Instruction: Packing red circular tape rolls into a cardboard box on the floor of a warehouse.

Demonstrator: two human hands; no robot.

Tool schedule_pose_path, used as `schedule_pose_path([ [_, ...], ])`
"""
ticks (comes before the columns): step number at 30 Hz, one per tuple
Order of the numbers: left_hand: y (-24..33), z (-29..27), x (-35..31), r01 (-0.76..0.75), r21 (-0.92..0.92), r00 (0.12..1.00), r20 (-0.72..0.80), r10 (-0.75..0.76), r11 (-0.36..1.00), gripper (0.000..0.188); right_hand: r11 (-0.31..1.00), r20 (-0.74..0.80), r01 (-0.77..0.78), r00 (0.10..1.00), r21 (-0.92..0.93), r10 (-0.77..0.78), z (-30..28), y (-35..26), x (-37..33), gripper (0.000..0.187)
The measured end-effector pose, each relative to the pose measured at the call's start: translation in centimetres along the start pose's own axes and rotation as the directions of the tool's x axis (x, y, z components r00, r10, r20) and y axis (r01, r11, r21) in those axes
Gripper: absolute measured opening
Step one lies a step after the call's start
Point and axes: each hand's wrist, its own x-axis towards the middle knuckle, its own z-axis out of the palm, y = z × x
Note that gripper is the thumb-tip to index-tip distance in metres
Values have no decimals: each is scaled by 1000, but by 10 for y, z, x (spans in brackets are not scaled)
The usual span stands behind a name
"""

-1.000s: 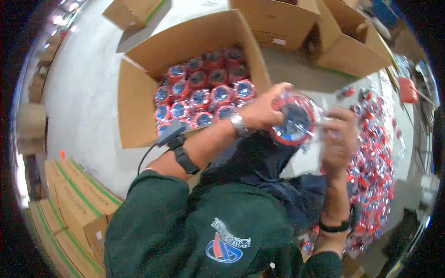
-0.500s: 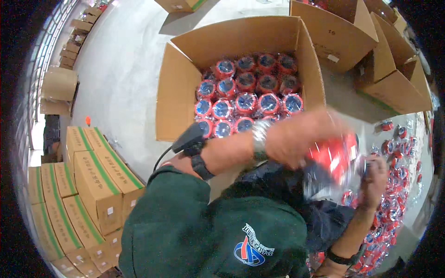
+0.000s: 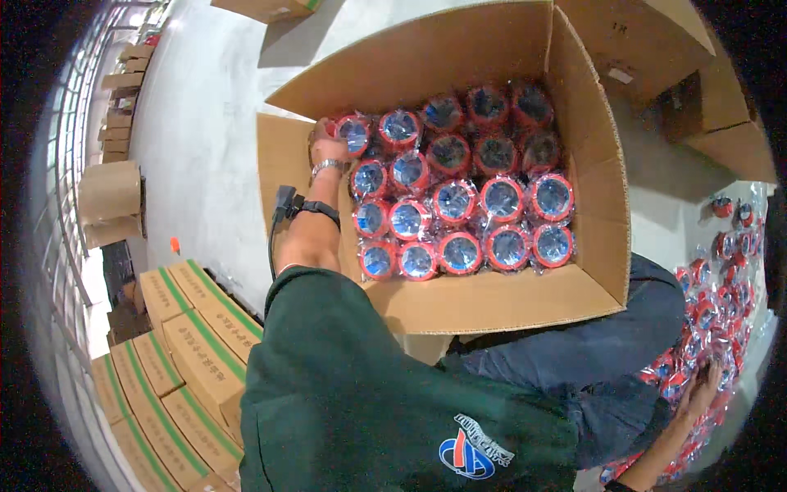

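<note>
In the open cardboard box [image 3: 508,303] stand rows of red tape rolls [image 3: 456,202], each wrapped in clear plastic, with dark blue centres. My left hand [image 3: 329,146] reaches into the far left corner of the box, its fingers closed around the side of a wrapped tape roll [image 3: 353,136]. Part of that grip is hidden by the hand itself. Off to the right, my right hand [image 3: 699,392] rests at a heap of wrapped red rolls [image 3: 707,316] on the floor. Its fingers are stretched out over the rolls.
Sealed cartons with green tape [image 3: 201,361] are stacked at the lower left. More open cardboard boxes [image 3: 635,41] stand at the upper right. Another carton [image 3: 266,6] sits at the top edge. My bent leg [image 3: 566,348] lies against the box's near right side.
My left hand has moved from the right, where it held red wrapped rolls, into the box's far left corner. My right hand has moved down to the heap. The box appears nearer in view.
</note>
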Motion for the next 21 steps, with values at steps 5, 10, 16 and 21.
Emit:
schedule_pose_path([
  [5, -45, 53, 21, -8, -54, 999, -32, 6, 999, 52, 995, -60, -95, 994, 20, 96, 7, 14, 4, 26],
  [10, -45, 62, 15, -42, 40, 995, -90, 46, 998, 54, 992, -112, -124, 986, -1, 123, 21, 9, 15, 30],
  [16, -1, 23, -18, -279, 361, 935, -111, 338, 890, 59, 988, 113, -151, 982, -36, 155, -21, 22, 48, 33],
  [21, -34, 67, -34, -494, 387, 860, 90, 502, 778, 66, 983, 25, -122, 992, -140, 126, -3, 18, 29, 32],
])
